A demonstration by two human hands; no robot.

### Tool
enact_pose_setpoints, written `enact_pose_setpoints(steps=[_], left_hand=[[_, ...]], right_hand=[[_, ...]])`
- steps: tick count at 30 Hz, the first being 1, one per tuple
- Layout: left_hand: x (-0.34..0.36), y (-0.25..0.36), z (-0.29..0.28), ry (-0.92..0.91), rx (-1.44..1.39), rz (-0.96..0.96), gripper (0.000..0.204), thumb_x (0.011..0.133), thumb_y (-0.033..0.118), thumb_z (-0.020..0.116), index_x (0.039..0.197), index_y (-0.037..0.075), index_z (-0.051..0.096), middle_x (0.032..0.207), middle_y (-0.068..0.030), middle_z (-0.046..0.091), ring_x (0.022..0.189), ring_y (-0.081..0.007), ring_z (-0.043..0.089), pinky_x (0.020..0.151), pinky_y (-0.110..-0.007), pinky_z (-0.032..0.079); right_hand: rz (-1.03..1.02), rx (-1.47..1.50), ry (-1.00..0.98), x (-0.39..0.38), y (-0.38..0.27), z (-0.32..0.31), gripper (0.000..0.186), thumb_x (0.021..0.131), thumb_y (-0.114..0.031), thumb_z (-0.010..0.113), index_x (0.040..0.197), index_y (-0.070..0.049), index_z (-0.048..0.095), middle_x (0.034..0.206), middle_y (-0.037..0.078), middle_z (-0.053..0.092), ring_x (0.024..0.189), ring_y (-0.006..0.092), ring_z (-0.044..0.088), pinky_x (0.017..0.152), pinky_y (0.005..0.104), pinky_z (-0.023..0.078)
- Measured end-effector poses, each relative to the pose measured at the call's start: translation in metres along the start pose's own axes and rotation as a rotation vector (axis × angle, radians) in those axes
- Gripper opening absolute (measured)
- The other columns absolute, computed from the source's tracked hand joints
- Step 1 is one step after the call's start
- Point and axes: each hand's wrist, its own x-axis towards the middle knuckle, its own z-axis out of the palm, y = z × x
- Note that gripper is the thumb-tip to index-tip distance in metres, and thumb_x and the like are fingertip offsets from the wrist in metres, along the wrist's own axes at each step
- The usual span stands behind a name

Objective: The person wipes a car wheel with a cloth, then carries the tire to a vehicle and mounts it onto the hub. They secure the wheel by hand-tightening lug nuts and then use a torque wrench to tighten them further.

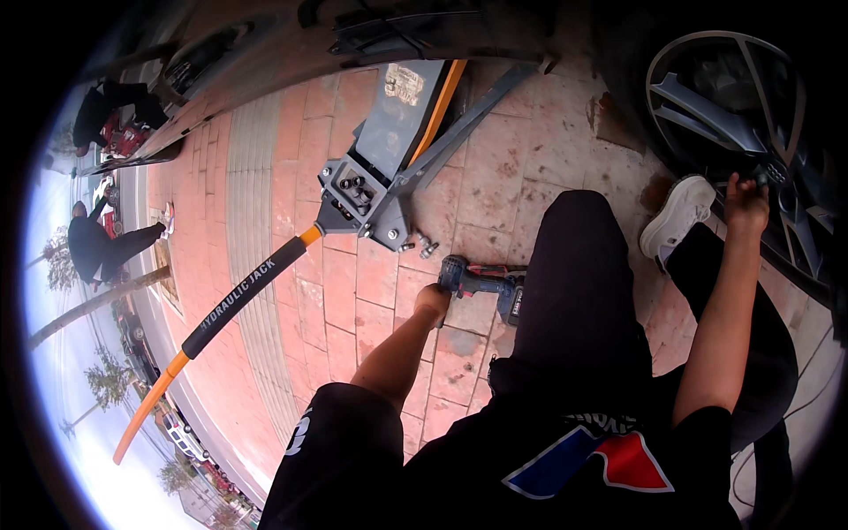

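Observation:
My left hand (432, 303) is closed at the head end of a dark blue cordless impact wrench (477, 279), low over the paving; the back of the hand hides most of its fingers. At the far right, my right hand (747, 205) is raised to the hub of a spoked car wheel (691, 111). Its fingers are bent around a small dark piece at the hub, too small to make out. Several metal lug nuts (357, 191) sit in the tray of a grey hydraulic jack (389, 124). Loose metal pieces (426, 245) lie on or beside its corner.
The jack's orange handle with a black sleeve (243, 296) slants out toward the lower left. A dark car body (256, 62) stretches across the top. Reddish paving (353, 327) lies below. Two people (102, 243) are off at the left, near a tree trunk (97, 305).

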Motion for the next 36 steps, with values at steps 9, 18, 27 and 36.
enact_pose_setpoints(steps=[9, 18, 27, 36], left_hand=[[0.011, 0.003, -0.033, -0.005, 0.089, 0.010, 0.037, 0.093, 0.032, 0.057, 0.110, 0.003, 0.073, 0.109, -0.0218, 0.073, 0.106, -0.0367, 0.070, 0.089, -0.042, 0.056], [0.005, -0.021, 0.031, -0.023, 0.112, -0.335, 0.049, 0.088, 0.014, 0.054, 0.135, -0.001, 0.049, 0.139, -0.0263, 0.055, 0.117, -0.0370, 0.066, 0.086, -0.045, 0.061], [0.016, -0.070, 0.051, -0.018, -0.052, -0.108, 0.049, 0.079, 0.036, 0.076, 0.110, -0.002, 0.068, 0.100, -0.0229, 0.073, 0.103, -0.0402, 0.070, 0.089, -0.045, 0.054], [-0.040, -0.006, -0.058, -0.445, -0.401, -0.216, 0.041, 0.089, 0.044, 0.074, 0.079, 0.004, 0.071, 0.060, -0.0027, 0.058, 0.040, -0.0133, 0.046, 0.037, -0.031, 0.034]], right_hand=[[-0.062, -0.298, 0.273, -0.013, -0.006, 0.012, 0.042, 0.111, -0.035, 0.033, 0.098, -0.005, 0.060, 0.078, 0.005, 0.055, 0.070, 0.0201, 0.056, 0.098, 0.0482, 0.053], [0.124, -0.170, 0.407, -0.039, -0.003, 0.035, 0.041, 0.108, -0.042, 0.038, 0.095, -0.008, 0.056, 0.081, 0.005, 0.056, 0.072, 0.0194, 0.058, 0.089, 0.0479, 0.055], [-0.003, -0.099, 0.332, -0.068, 0.007, 0.059, 0.036, 0.109, -0.039, 0.042, 0.094, -0.009, 0.056, 0.074, 0.003, 0.056, 0.061, 0.0187, 0.056, 0.073, 0.0432, 0.060], [-0.060, -0.148, 0.372, -0.073, 0.019, 0.074, 0.042, 0.108, -0.049, 0.042, 0.085, -0.014, 0.051, 0.068, 0.000, 0.050, 0.054, 0.0161, 0.048, 0.063, 0.0386, 0.054]])
